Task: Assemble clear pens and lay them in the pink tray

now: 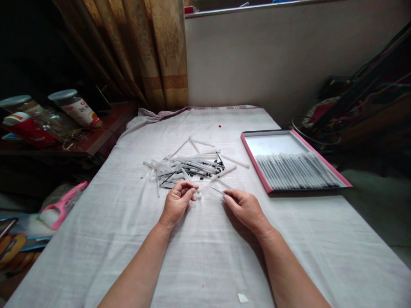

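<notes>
My left hand is closed in a pinch on a small clear plastic piece, perhaps a pen cap; the fingers partly hide it. To its right, my right hand pinches a thin pen refill, its tip angled up and left toward the other hand. A short gap separates the two pieces. Just beyond my left hand lies a loose pile of clear pen barrels and dark refills, with several small black plugs at its right side.
At right lies a shallow pink-edged box with a row of pens in it. A small red piece and a white scrap lie on the cloth-covered table. Jars stand on a side cabinet at left.
</notes>
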`<state>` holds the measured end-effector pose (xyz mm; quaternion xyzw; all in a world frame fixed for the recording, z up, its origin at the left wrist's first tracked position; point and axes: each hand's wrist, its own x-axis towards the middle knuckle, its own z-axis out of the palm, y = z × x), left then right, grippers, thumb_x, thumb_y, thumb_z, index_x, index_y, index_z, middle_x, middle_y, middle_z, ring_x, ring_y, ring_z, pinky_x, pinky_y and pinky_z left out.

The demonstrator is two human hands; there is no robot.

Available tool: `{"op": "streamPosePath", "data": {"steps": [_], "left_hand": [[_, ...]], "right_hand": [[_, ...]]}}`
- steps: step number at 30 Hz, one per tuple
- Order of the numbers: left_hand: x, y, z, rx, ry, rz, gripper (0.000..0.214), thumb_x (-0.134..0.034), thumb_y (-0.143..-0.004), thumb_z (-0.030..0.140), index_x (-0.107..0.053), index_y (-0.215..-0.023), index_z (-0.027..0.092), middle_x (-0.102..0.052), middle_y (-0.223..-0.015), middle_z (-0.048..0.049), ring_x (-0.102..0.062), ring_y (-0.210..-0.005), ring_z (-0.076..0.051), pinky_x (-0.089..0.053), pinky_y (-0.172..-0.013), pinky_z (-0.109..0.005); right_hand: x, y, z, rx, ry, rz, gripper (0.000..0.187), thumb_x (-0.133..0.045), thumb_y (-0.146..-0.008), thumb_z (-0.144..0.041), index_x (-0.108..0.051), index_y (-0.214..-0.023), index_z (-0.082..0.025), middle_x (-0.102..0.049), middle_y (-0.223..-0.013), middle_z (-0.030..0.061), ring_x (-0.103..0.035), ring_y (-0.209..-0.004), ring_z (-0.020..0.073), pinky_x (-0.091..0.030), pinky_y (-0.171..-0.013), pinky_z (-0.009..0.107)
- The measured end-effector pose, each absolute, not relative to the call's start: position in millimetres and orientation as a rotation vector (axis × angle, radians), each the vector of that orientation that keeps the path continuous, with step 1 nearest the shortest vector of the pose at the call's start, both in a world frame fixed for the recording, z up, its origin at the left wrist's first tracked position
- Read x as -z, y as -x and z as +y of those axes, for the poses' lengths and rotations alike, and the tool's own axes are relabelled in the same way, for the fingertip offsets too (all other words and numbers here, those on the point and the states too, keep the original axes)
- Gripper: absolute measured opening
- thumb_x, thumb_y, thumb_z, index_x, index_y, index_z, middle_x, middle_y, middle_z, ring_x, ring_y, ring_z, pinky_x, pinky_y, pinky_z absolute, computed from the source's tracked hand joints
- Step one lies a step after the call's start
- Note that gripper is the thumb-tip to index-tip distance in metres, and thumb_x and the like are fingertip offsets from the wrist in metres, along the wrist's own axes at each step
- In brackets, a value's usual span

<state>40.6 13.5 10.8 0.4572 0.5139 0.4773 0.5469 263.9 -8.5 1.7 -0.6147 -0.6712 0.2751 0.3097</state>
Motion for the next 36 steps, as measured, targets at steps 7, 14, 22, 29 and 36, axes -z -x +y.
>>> {"op": "streamPosePath", "data": {"steps": [7, 14, 22, 29, 36], "left_hand": [[-4, -32, 10, -1.073, -1.625, 1.384, 0.017, -0.067, -0.08, 0.035, -0.061, -0.079, 0.019, -0.063, -0.069, 0.0027, -0.056, -0.057, -0.01, -0.044, -0.055, -0.021], [-4, -39, 8, -0.917, -2.22, 1.518, 0.015, -0.059, -0.087, 0.018, -0.067, -0.099, 0.022, -0.071, -0.096, -0.0033, -0.067, -0.086, -0.017, -0.05, -0.079, -0.026], [-15, -6, 22, -1.019, -2.188, 1.861, 0.018, -0.056, -0.09, 0.023, -0.07, -0.101, 0.022, -0.071, -0.098, -0.0038, -0.067, -0.088, -0.017, -0.05, -0.077, -0.025], [-29, 9, 52, -0.447, -2.261, 2.11, 0.022, -0.058, -0.089, 0.032, -0.073, -0.104, 0.026, -0.069, -0.1, -0.0047, -0.066, -0.085, -0.021, -0.047, -0.066, -0.028], [-36, 0, 61, -0.204, -2.25, 2.171, 0.026, -0.056, -0.089, 0.036, -0.071, -0.108, 0.028, -0.067, -0.105, -0.0062, -0.065, -0.09, -0.024, -0.048, -0.07, -0.031]], "right_hand": [[0, -262, -9, -0.74, 1.607, -1.765, 0.028, -0.053, -0.084, -0.034, -0.075, -0.098, -0.022, -0.076, -0.1, 0.0072, -0.071, -0.093, 0.0248, -0.053, -0.085, 0.036], [3, -263, -8, -0.698, 1.606, -1.797, 0.029, -0.053, -0.085, -0.035, -0.075, -0.099, -0.022, -0.076, -0.1, 0.0073, -0.071, -0.093, 0.0248, -0.053, -0.086, 0.036], [2, -263, -9, -0.695, 1.599, -1.774, 0.027, -0.054, -0.083, -0.034, -0.075, -0.096, -0.023, -0.076, -0.099, 0.0071, -0.072, -0.092, 0.0256, -0.055, -0.085, 0.037], [-1, -264, -8, -0.715, 1.606, -1.8, 0.029, -0.053, -0.083, -0.035, -0.075, -0.098, -0.022, -0.076, -0.1, 0.0078, -0.071, -0.093, 0.0269, -0.054, -0.085, 0.039], [1, -264, -9, -0.735, 1.61, -1.802, 0.029, -0.053, -0.085, -0.035, -0.074, -0.099, -0.022, -0.076, -0.102, 0.0066, -0.071, -0.096, 0.0259, -0.053, -0.088, 0.039]]}}
